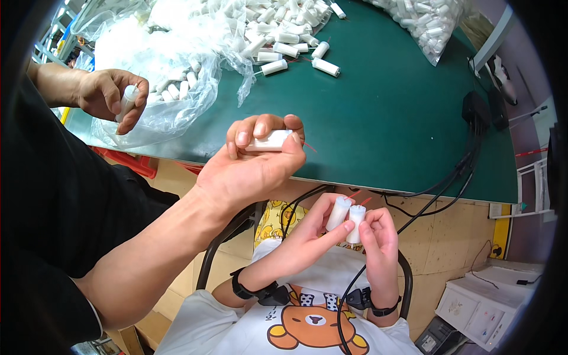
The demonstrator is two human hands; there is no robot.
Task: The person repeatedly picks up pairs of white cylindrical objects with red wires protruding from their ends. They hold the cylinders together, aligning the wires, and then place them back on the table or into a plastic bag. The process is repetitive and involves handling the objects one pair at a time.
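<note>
Over my lap, just off the table's near edge, I hold two small white cylinders side by side, upright and slightly tilted, each with a pale cap and a thin red wire at its top. My left hand [315,229] is closed around the left white cylinder [337,215], and its thumb reaches across to the other one. My right hand [382,239] pinches the right white cylinder [356,226] between thumb and fingers. Both wrists wear black straps. What the cylinders are exactly, I cannot tell.
At my left a co-worker's hand [254,160] holds a similar cylinder; their other hand [112,97] grips one more. Loose cylinders [287,50] and a clear plastic bag [183,112] lie on the green table [378,130]. Another filled bag [435,26] sits far right. Black cables [467,163] hang there.
</note>
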